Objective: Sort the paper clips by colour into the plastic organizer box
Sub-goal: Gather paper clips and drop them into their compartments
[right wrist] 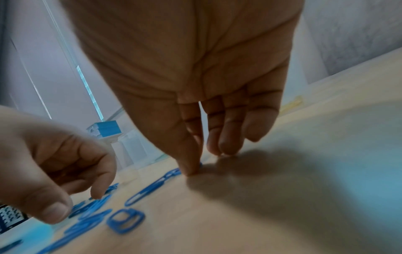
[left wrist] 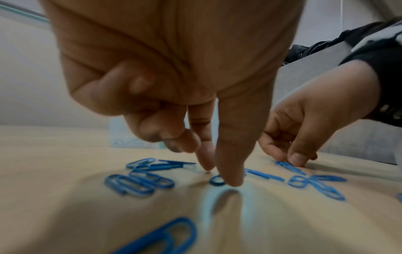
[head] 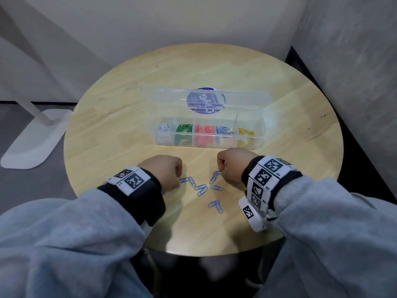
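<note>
Several loose blue paper clips (head: pixel 201 189) lie on the wooden table between my hands. My left hand (head: pixel 171 172) is knuckles-up at their left end. In the left wrist view its thumb and forefinger (left wrist: pixel 217 175) pinch down on a blue clip (left wrist: pixel 216 181) lying flat, the other fingers curled. My right hand (head: pixel 225 166) pinches the end of another blue clip (right wrist: pixel 174 172) against the table with thumb and forefinger (right wrist: pixel 195 165). The clear organizer box (head: pixel 206 145) stands open beyond the hands, holding white, green, red, blue and yellow clips in separate compartments.
The box lid (head: pixel 171 97) is tilted back and carries a round blue sticker. The round table's (head: pixel 120 117) near edge is close under my forearms. A white lamp base (head: pixel 32 145) stands on the floor at left, and grey walls close in behind and to the right.
</note>
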Tool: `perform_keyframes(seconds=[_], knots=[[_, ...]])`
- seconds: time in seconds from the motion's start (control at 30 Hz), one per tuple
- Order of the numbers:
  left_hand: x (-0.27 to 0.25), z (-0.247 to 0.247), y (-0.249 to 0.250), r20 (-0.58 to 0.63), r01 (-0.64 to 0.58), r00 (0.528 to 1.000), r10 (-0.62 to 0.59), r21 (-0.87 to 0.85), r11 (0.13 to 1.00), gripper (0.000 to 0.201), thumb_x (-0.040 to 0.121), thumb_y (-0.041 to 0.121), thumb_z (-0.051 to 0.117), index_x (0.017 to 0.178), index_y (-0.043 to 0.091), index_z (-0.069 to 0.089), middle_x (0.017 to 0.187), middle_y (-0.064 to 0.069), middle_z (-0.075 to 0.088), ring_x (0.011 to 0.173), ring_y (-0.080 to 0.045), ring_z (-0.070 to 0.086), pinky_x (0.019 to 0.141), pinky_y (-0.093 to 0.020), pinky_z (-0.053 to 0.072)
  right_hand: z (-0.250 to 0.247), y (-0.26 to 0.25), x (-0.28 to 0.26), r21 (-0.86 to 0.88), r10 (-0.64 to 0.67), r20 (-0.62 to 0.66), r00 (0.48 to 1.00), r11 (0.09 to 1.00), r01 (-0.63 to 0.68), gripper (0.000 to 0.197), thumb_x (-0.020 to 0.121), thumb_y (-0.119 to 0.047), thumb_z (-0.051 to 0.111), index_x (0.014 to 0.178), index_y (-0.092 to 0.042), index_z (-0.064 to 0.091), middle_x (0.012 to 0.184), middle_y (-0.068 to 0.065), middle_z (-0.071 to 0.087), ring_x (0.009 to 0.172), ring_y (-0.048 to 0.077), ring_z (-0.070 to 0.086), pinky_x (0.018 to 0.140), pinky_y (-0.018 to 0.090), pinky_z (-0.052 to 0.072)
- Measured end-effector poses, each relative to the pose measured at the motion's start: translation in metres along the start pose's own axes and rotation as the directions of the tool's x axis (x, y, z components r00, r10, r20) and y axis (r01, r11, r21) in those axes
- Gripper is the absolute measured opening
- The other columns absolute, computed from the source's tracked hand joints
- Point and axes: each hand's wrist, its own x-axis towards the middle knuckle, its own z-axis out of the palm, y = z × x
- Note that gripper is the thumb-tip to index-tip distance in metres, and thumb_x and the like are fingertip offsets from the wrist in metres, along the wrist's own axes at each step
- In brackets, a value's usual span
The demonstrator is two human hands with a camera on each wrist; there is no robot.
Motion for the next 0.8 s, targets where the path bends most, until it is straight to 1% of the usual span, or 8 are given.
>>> perform_keyframes(seconds=[0.2, 0.33, 0.4, 0.47, 0.53, 0.63, 0.7, 0.8], knots=[[0.002, 0.003, 0.005, 0.017, -0.022, 1.000, 0.022, -0.013, 1.000, 0.014, 0.079, 0.023, 0.064, 0.073, 0.026, 0.052, 0.067, 0.012, 0.046, 0.078, -0.017, 0.051, 0.055, -0.022, 0.032, 0.003, 0.002, 0.001, 0.034, -0.042, -0.028, 0.999, 0.999, 0.043, 0.013, 0.084, -0.014, 0.058, 0.088, -0.021, 0.048, 0.094, -0.001, 0.051, 0.083, 0.020, 0.049, 0.070, 0.028, 0.042], [0.001, 0.004, 0.005, 0.024, -0.016, 1.000, 0.017, -0.032, 0.999, 0.023, 0.078, 0.021, 0.064, 0.062, 0.024, 0.048, 0.066, 0.011, 0.049, 0.075, -0.017, 0.051, 0.051, -0.020, 0.030, 0.000, -0.003, -0.005, -0.051, -0.061, 0.049, 0.997, 0.997, 0.063, 0.009, 0.086, -0.008, 0.048, 0.088, -0.016, 0.049, 0.090, 0.001, 0.052, 0.081, 0.020, 0.048, 0.054, 0.023, 0.034], [-0.001, 0.001, 0.003, 0.033, -0.015, 0.999, 0.017, -0.073, 0.997, 0.019, 0.077, 0.020, 0.063, 0.063, 0.023, 0.051, 0.067, 0.008, 0.055, 0.070, -0.016, 0.053, 0.051, -0.019, 0.033, -0.002, -0.003, -0.008, -0.094, -0.051, 0.085, 0.995, 0.994, 0.059, 0.010, 0.082, -0.006, 0.050, 0.080, -0.016, 0.050, 0.079, 0.000, 0.052, 0.071, 0.019, 0.048, 0.048, 0.022, 0.032], [-0.003, -0.005, -0.002, 0.072, -0.019, 0.997, 0.035, -0.217, 0.976, 0.015, 0.075, 0.018, 0.066, 0.064, 0.020, 0.055, 0.065, 0.004, 0.058, 0.060, -0.014, 0.051, 0.052, -0.019, 0.037, -0.009, 0.002, -0.010, 0.001, -0.061, 0.082, 0.995, 0.998, 0.061, 0.022, 0.078, -0.007, 0.058, 0.064, -0.019, 0.048, 0.066, -0.006, 0.052, 0.062, 0.014, 0.049, 0.048, 0.021, 0.036], [-0.005, -0.017, -0.007, 0.121, -0.003, 0.989, 0.089, -0.578, 0.816, 0.021, 0.073, 0.011, 0.072, 0.063, 0.015, 0.055, 0.062, -0.002, 0.055, 0.057, -0.014, 0.047, 0.051, -0.018, 0.040, -0.021, 0.010, -0.012, 0.333, -0.089, 0.043, 0.995, 0.940, 0.070, 0.028, 0.077, -0.007, 0.066, 0.059, -0.019, 0.048, 0.060, -0.007, 0.057, 0.057, 0.011, 0.055, 0.054, 0.020, 0.044], [-0.008, -0.036, -0.016, 0.051, 0.021, 0.995, 0.089, -0.949, 0.315, 0.032, 0.081, -0.011, 0.058, 0.060, 0.010, 0.044, 0.057, -0.004, 0.061, 0.054, -0.014, 0.053, 0.048, -0.013, 0.046, -0.036, 0.020, -0.017, 0.822, -0.123, -0.034, 0.992, 0.560, 0.098, 0.027, 0.081, 0.008, 0.060, 0.065, -0.011, 0.050, 0.050, -0.002, 0.059, 0.049, 0.011, 0.057, 0.055, 0.018, 0.051], [-0.010, -0.045, -0.023, 0.008, -0.006, 0.997, 0.082, -0.985, 0.175, 0.034, 0.079, -0.014, 0.056, 0.060, 0.010, 0.042, 0.051, -0.002, 0.062, 0.045, -0.008, 0.056, 0.044, -0.013, 0.046, -0.038, 0.023, -0.017, 0.931, -0.135, -0.018, 0.991, 0.358, 0.066, 0.028, 0.085, 0.016, 0.047, 0.074, -0.009, 0.053, 0.044, -0.001, 0.052, 0.042, 0.011, 0.054, 0.046, 0.016, 0.049], [-0.012, -0.051, -0.030, -0.004, -0.009, 0.994, 0.107, -0.999, 0.053, 0.027, 0.067, -0.009, 0.059, 0.056, 0.012, 0.048, 0.053, -0.005, 0.064, 0.043, -0.009, 0.060, 0.042, -0.014, 0.048, -0.033, 0.019, -0.015, 0.940, -0.167, 0.061, 0.984, 0.342, 0.000, 0.034, 0.086, 0.017, 0.034, 0.076, -0.007, 0.056, 0.054, 0.005, 0.045, 0.038, 0.009, 0.052, 0.042, 0.017, 0.046]])
